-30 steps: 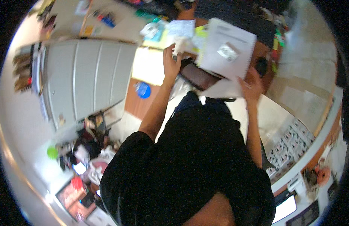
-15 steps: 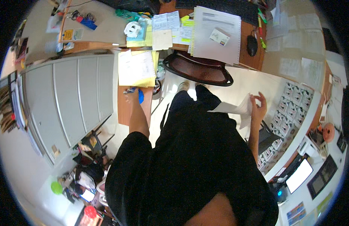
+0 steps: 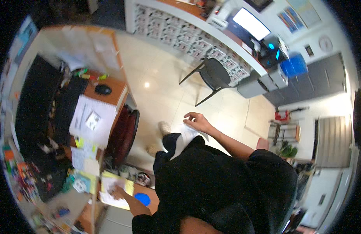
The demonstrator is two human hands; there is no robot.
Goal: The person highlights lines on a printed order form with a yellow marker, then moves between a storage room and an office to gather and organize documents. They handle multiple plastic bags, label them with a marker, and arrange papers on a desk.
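My right hand pinches a white sheet of paper in front of my body, the sheet hanging curved from the fingers beside my dark trousers. On the left, my left hand is over white papers lying on yellow sheets. Its fingers are smeared, so I cannot make out their shape or anything in them. Close to my left wrist, a round blue object rests on the wooden surface.
A dark red chair stands against the desk, which bears a printed paper stack and a black mouse. Beyond the tiled floor are a black chair and a counter with a lit monitor. A partition borders the desk.
My view and body have turned to the right. My left hand has moved from beside the blue object onto the papers. The right hand still holds the white sheet.
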